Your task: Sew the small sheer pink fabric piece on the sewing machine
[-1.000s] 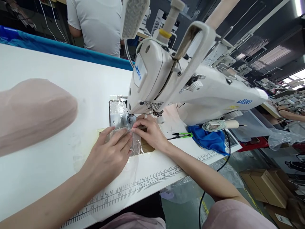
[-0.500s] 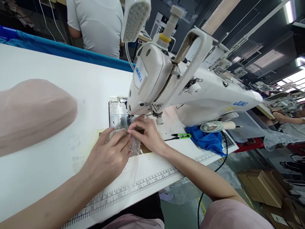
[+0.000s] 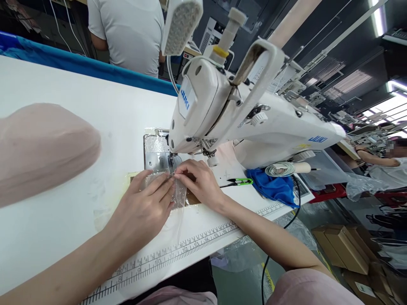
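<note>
A thin, see-through strip of fabric (image 3: 180, 194) lies in front of the needle of a white sewing machine (image 3: 203, 101) and trails toward the table's front edge. My left hand (image 3: 148, 205) rests on this strip, its fingers bent and close together around the near part. Thumb and forefinger of my right hand (image 3: 202, 184) pinch the strip's edge just right of the left fingertips. Both hands sit close in front of the presser foot (image 3: 172, 157), over the metal needle plate (image 3: 155, 159). The fabric right under the fingers is mostly hidden.
A pale pink sheer piece (image 3: 47, 152) lies on the white table at left. Green-handled thread snips (image 3: 243, 181), a blue cloth (image 3: 273, 186) and a coiled cord (image 3: 280, 169) lie at right. A ruler tape (image 3: 178, 253) runs along the front edge. A person in white (image 3: 130, 34) is beyond.
My right fingertips have shifted slightly to the right, away from the needle, so more of the presser foot shows. My left hand stays nearly in place.
</note>
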Motion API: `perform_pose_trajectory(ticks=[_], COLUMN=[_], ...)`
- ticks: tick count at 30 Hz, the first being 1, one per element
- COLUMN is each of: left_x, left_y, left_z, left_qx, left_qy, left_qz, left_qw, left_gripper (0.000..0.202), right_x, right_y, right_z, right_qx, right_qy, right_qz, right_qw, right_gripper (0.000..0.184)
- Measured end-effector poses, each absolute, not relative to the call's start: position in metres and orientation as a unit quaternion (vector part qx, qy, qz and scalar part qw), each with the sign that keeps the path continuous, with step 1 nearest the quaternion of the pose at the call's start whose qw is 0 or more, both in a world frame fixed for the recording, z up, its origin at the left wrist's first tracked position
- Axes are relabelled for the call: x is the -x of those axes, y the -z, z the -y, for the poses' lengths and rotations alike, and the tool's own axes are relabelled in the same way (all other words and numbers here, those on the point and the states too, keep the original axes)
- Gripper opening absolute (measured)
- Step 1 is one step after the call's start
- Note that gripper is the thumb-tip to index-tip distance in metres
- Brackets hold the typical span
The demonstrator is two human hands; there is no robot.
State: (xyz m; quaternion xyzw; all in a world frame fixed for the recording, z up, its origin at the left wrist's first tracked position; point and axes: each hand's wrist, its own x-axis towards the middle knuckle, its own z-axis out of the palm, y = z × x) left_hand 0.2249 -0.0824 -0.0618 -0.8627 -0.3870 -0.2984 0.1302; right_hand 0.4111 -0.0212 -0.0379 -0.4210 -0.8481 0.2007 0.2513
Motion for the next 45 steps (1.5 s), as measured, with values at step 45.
perform_pose_trajectory(ticks=[45], left_x=[-0.225], left_y=[0.059], left_z=[0.083], left_qx=[0.871], left_qy=[0.284], left_qz=[0.385], left_qw=[0.11], left_gripper=[0.029], right_x=[-0.422], right_y=[0.022], right_z=[0.01], right_qx=[0.507], right_qy=[-0.541], right_qz=[0.634], right_qw=[0.22], right_gripper=[0.012])
